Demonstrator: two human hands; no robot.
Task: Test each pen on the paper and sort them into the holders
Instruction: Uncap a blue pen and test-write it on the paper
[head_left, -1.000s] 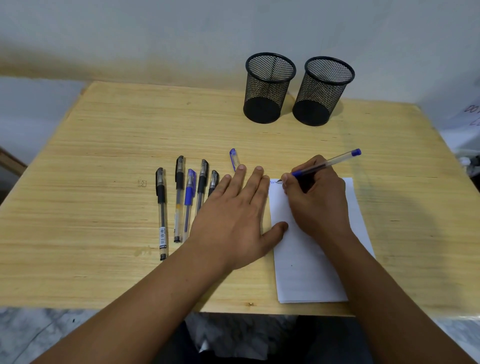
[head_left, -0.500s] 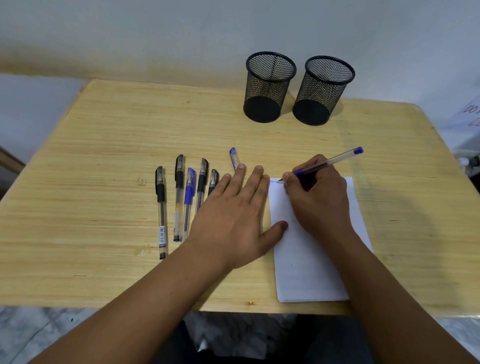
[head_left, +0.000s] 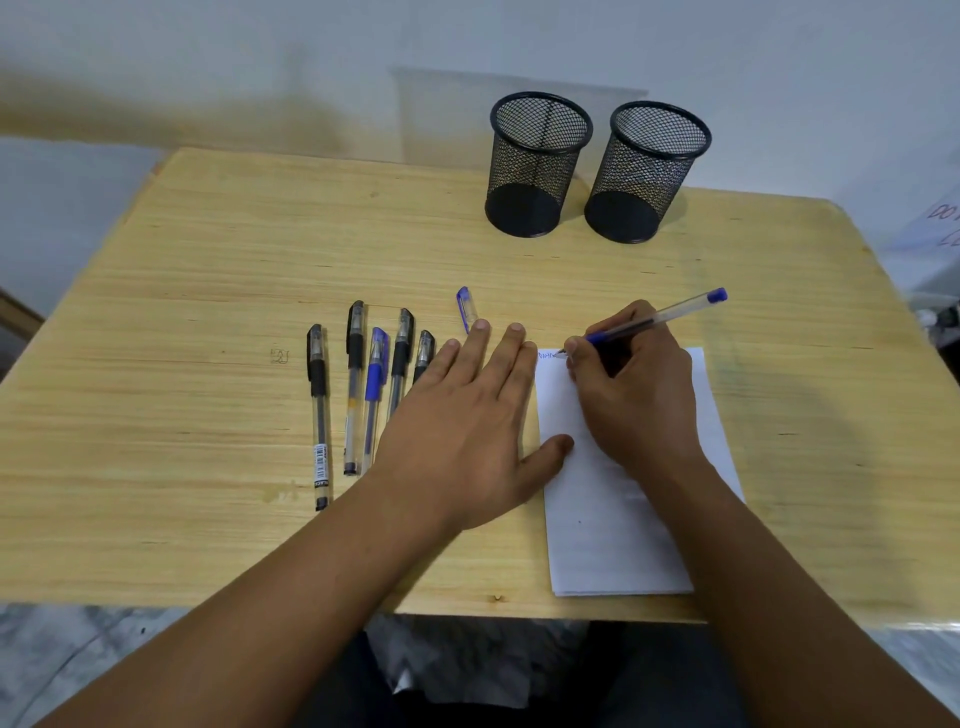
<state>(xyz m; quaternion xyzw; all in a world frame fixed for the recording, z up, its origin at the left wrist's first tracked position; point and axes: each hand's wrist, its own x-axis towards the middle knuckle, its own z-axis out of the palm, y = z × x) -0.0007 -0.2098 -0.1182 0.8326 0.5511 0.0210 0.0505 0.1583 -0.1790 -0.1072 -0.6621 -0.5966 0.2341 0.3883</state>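
Pen (head_left: 655, 318) in right hand (head_left: 631, 395) touches paper (head_left: 613, 525) corner.

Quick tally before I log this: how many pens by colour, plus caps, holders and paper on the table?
Black-capped pens lying on the wooden table: 4
Blue pens: 2, one capped, one in the right hand
Loose blue cap: 1
Black mesh holders: 2
White paper: 1
Total: 10

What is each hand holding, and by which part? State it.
The right hand holds the blue pen by its blue grip near the tip, which is writing on the paper. The left hand holds nothing; it rests flat, thumb on the paper's edge.
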